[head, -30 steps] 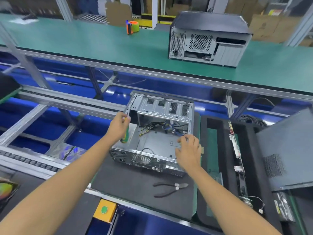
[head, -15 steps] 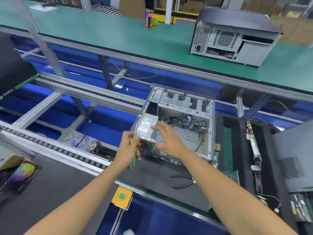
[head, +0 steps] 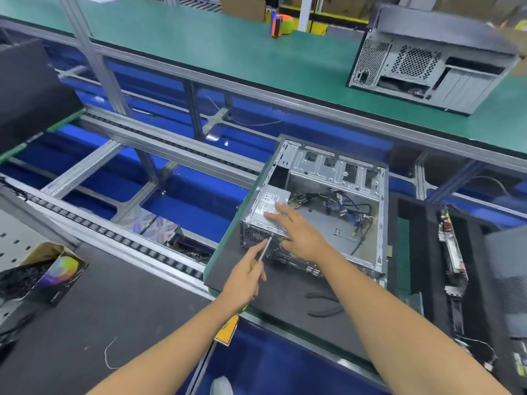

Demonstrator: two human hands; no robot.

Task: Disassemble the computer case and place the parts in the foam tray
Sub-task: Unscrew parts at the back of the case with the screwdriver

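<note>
Right now the open computer case (head: 328, 215) lies on its side on a dark mat (head: 285, 295), its inside facing up, with loose cables (head: 342, 203) bunched toward the far half of the bay. At its near-left corner sits the power supply (head: 269, 209), a grey box with a white label on top. The right hand (head: 296, 232) rests flat on that box, fingers (head: 278, 208) spread apart and extended over the label, gripping nothing. The left hand (head: 245, 280) is closed around a screwdriver (head: 264, 248), fingers clamped on the handle with the forefinger laid along the shaft; the metal tip meets the rear panel of the case just below the power supply, beside the mesh vent. On the mat in front of the case, partly behind the right forearm, lie dark pliers (head: 325, 305). To the right of the case stands the black foam tray (head: 422, 252), its slots holding a green board near the case and long narrow parts farther right. A dark grey side panel (head: 507, 277) leans at the far right edge. Beyond the conveyor rails, a second computer case (head: 427, 61) stands on the green tabletop (head: 199, 44), with an orange tape dispenser (head: 281, 24) well apart to its left. At lower left, an open cardboard box (head: 48, 269) sits on a grey surface.
</note>
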